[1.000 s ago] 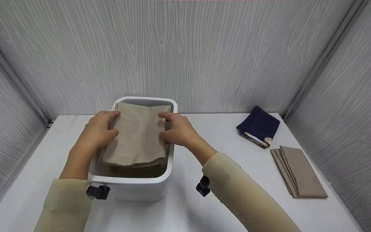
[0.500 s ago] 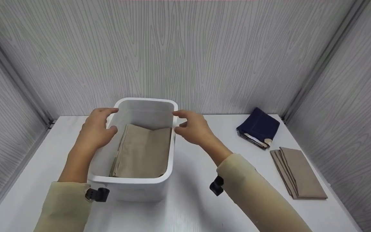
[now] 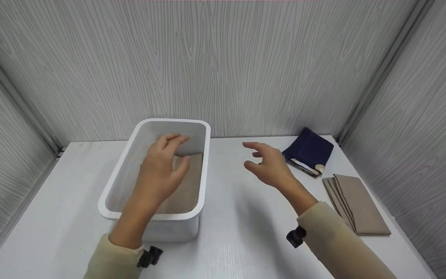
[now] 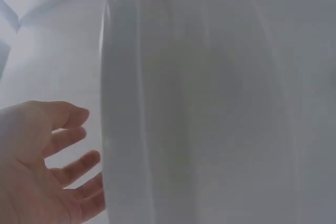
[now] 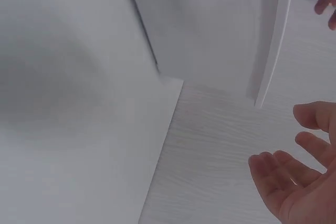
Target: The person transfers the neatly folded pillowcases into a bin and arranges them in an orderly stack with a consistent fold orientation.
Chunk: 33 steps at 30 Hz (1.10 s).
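1. The left hand (image 3: 160,170) hovers over the white bin (image 3: 204,170), its thumb and fingers spread apart in a loose curve, with nothing in its hold.
2. The right hand (image 3: 270,164) hangs above the tabletop (image 3: 223,248), between the bin and the navy folded cloth (image 3: 311,147); its thumb and fingers are well parted, and it too has hold of nothing. In the right wrist view it is clearly apart from the bin.
3. The bin sits on the left part of the tabletop, upright, its long sides running near to far.
4. Inside the bin, low down and toward its right side, lies a tan folded cloth (image 3: 186,190), partly hidden by the left hand.
5. The navy cloth rests at the far right of the tabletop, with a white strip along its near edge and a pale patch at its near right corner.
6. Nearer and further right lies a second tan bundle (image 3: 364,205), flat, its layered folds showing on the left side.
7. Both arms wear pale yellowish sleeves (image 3: 347,240), each with a small black device (image 3: 296,236) by the cuff.
8. Grey wood-grain panels (image 3: 223,62) rise behind and at both sides.
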Each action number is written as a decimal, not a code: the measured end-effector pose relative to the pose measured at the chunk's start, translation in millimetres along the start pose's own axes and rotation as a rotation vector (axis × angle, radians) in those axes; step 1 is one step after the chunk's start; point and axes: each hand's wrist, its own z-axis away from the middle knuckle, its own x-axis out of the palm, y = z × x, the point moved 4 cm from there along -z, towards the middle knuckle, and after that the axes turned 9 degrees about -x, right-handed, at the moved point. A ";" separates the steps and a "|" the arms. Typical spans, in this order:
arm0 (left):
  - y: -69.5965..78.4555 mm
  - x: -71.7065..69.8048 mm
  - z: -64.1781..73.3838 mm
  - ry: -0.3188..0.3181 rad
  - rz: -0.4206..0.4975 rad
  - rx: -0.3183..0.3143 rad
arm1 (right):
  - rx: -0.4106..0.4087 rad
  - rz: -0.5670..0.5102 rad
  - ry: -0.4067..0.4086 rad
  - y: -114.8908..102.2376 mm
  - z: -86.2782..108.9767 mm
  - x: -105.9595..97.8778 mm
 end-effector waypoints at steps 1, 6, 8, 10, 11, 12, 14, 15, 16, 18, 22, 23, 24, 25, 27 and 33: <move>11.2 7.7 4.1 0.021 0.007 0.042 | 0.001 0.003 0.013 7.8 6.9 -4.6; 64.8 53.8 28.4 0.059 0.038 0.258 | 0.023 0.012 0.079 50.1 44.0 -29.5; 82.8 75.9 38.8 0.052 0.052 0.323 | 0.036 0.027 0.107 68.3 58.8 -40.4; 98.3 100.7 49.5 0.034 0.055 0.370 | 0.052 0.057 0.133 86.0 74.0 -51.7; 105.2 113.9 54.8 0.023 0.051 0.389 | 0.061 0.071 0.147 94.8 81.9 -57.4; 111.8 127.4 59.8 0.014 0.043 0.408 | 0.070 0.085 0.161 103.2 90.1 -62.9; 123.6 154.5 69.6 -0.009 0.016 0.441 | 0.099 0.109 0.183 118.6 107.0 -73.8; 128.9 167.7 74.0 -0.018 0.000 0.458 | 0.108 0.125 0.198 125.7 115.2 -79.0; 134.0 180.6 78.1 -0.028 -0.018 0.476 | 0.118 0.139 0.215 132.6 123.2 -84.2; 143.5 204.5 85.8 -0.048 -0.058 0.511 | 0.138 0.157 0.249 145.5 138.6 -94.1; 159.5 245.7 99.3 -0.111 -0.132 0.568 | 0.221 0.198 0.269 170.2 165.2 -110.6; 163.0 255.0 102.2 -0.131 -0.154 0.580 | 0.250 0.201 0.262 176.7 171.2 -113.4; 166.3 264.1 105.0 -0.156 -0.174 0.590 | 0.280 0.206 0.251 183.3 177.1 -115.7; 169.5 273.0 107.7 -0.183 -0.198 0.597 | 0.310 0.211 0.238 189.9 182.7 -117.4; 175.0 289.8 113.0 -0.236 -0.241 0.611 | 0.360 0.222 0.215 202.3 193.5 -119.4; 180.2 328.6 127.8 -0.386 -0.312 0.596 | 0.429 0.227 0.148 226.6 216.1 -116.0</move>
